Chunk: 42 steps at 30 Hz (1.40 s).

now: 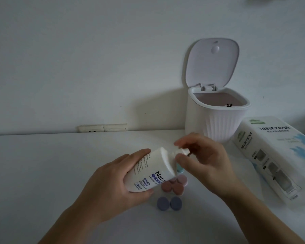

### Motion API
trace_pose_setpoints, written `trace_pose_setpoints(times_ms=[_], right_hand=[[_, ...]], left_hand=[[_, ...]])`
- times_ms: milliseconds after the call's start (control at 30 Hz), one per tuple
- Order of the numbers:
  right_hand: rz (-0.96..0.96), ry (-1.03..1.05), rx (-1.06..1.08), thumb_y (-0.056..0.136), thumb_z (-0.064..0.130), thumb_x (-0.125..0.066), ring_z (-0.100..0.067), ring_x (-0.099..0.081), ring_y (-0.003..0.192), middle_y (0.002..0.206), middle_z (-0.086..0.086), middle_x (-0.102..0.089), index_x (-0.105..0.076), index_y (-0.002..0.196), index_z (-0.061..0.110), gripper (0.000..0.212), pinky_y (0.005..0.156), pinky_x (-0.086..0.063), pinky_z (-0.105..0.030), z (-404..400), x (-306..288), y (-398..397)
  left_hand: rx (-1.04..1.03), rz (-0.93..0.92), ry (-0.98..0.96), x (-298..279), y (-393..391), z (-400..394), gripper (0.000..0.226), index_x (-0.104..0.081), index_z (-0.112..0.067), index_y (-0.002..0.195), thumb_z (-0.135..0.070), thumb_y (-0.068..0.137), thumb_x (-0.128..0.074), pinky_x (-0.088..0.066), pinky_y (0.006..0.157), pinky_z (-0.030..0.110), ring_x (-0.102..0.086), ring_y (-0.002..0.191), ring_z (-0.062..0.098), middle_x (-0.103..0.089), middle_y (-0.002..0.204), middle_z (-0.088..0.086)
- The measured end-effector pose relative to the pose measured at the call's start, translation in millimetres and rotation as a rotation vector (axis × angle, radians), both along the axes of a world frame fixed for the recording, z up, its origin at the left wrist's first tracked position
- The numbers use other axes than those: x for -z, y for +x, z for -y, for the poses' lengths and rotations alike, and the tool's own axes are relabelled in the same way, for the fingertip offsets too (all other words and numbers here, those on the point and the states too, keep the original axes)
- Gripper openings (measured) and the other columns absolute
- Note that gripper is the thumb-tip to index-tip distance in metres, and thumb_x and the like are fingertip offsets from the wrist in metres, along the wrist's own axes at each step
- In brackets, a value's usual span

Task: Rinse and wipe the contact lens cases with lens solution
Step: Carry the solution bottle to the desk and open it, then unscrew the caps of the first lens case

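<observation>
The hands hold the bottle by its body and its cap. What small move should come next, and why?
Probably twist the cap off. The left hand grips the tilted bottle by its body, the right hand pinches the cap, and no solution can come out while it is on. The closed cases lie just below on the table.

head view, down over table (42,173)

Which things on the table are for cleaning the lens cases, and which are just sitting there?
For the job:
lens solution bottle, gripped by the left hand; the right hand pinches its cap
pink lens case
purple lens case
tissue paper pack

Just there:
white bin, lid open
wall socket
</observation>
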State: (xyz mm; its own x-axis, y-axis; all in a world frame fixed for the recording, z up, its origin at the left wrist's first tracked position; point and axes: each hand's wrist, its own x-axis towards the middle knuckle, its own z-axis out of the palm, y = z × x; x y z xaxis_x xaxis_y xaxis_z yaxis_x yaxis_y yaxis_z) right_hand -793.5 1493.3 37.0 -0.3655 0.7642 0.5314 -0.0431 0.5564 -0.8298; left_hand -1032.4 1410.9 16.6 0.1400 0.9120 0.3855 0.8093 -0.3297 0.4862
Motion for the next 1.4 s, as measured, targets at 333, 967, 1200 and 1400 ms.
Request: trace_pose_setpoints(times_ms=[333,967,1200,1400], right_hand=[[0.001,-0.018,0.047,0.082,0.037,-0.074,-0.029,-0.064,0.074,0.082,-0.003,-0.071,-0.076,0.095,0.024,0.018,0.067,-0.053,-0.03,0.0,3.2,-3.2],[0.454,0.019,0.61,0.081,0.027,-0.076,-0.001,-0.056,0.059,0.065,0.013,-0.064,-0.069,0.083,0.027,0.008,0.058,-0.046,-0.014,-40.6,43.6,3.5],[0.8,0.12,0.616,0.089,0.023,-0.067,-0.028,-0.068,0.092,0.106,-0.005,-0.072,-0.073,0.105,0.021,0.017,0.078,-0.053,-0.034,-37.1,39.0,4.3],[0.913,0.115,0.621,0.095,0.02,-0.057,-0.03,-0.065,0.109,0.124,-0.006,-0.067,-0.069,0.122,0.02,0.03,0.087,-0.053,-0.038,-34.9,39.0,0.7]], left_hand=[[-0.028,0.018,0.015,2.1,-2.8,-1.7,0.083,-0.035,-0.066,0.135,-0.068,0.062,-0.074,-0.056,0.081,0.027,-0.062,0.103,-0.005,-0.058,0.121,-0.032],[-0.311,0.828,0.084,7.2,-28.4,-26.2,0.05,-0.055,-0.04,0.11,-0.06,0.065,-0.067,-0.045,0.07,0.02,-0.067,0.084,-0.007,-0.07,0.096,-0.026],[-0.368,0.84,0.025,13.7,-39.9,-34.7,0.051,-0.057,-0.035,0.113,-0.042,0.067,-0.078,-0.047,0.067,0.016,-0.068,0.085,-0.007,-0.071,0.098,-0.029],[-0.402,0.775,0.032,16.3,-44.9,-36.8,0.046,-0.057,-0.035,0.113,-0.029,0.077,-0.086,-0.046,0.058,0.008,-0.066,0.083,-0.011,-0.068,0.095,-0.035]])
